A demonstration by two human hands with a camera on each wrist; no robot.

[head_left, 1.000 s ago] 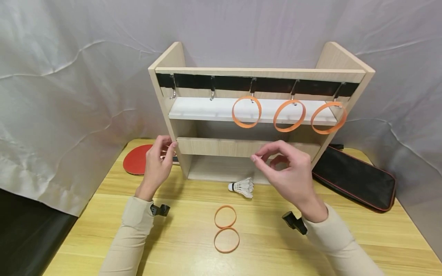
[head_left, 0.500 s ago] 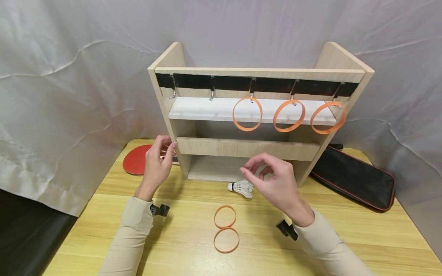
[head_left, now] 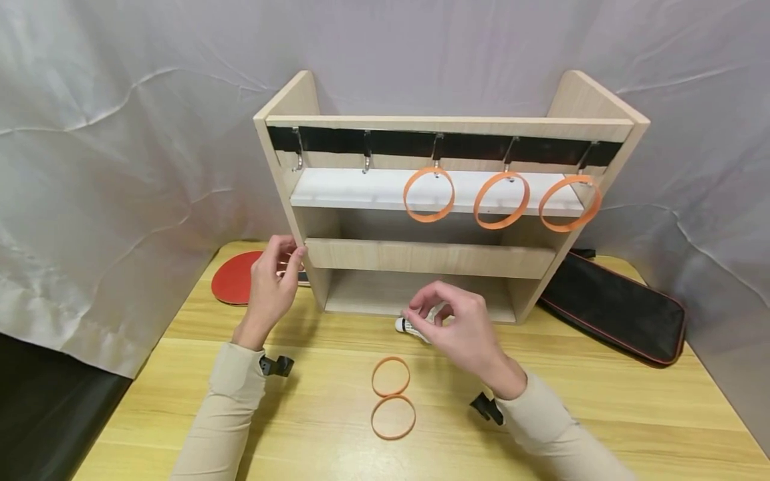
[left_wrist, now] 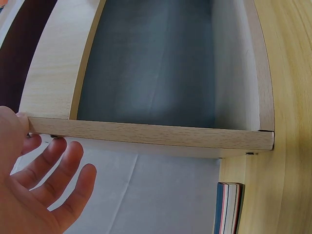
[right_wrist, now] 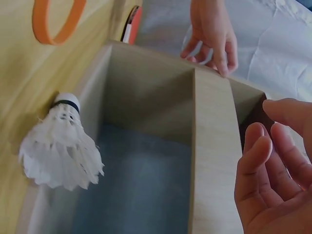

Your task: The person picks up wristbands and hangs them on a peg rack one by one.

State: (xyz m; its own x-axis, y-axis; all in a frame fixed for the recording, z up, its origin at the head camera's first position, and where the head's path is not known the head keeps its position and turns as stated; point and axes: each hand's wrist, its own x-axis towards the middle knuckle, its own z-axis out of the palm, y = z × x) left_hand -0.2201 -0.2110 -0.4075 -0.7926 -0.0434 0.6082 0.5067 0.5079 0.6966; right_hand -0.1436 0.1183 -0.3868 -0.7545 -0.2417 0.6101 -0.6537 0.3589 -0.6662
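Note:
A wooden shelf (head_left: 385, 257) stands on the table with a row of hooks across its upper front. Orange rings hang on three of them, such as the middle ring (head_left: 428, 219). My left hand (head_left: 272, 294) touches the shelf's left side panel (left_wrist: 161, 135), thumb at its front edge and fingers loosely bent on the outer side. Over a white shuttlecock (right_wrist: 63, 141) hovers my right hand (head_left: 460, 327), partly covering it in the head view. Its bent fingers hold nothing, and the right wrist view shows thumb and fingertips apart.
Two more orange rings, the upper ring (head_left: 391, 357) and the lower ring (head_left: 394, 438), lie on the table in front. A red table tennis bat (head_left: 233, 280) lies left of the shelf. A black case (head_left: 619, 310) lies on the right.
My right hand has moved left and down from in front of the shelf to above the shuttlecock. The left hand has stayed at the side panel. The middle hanging ring swung slightly.

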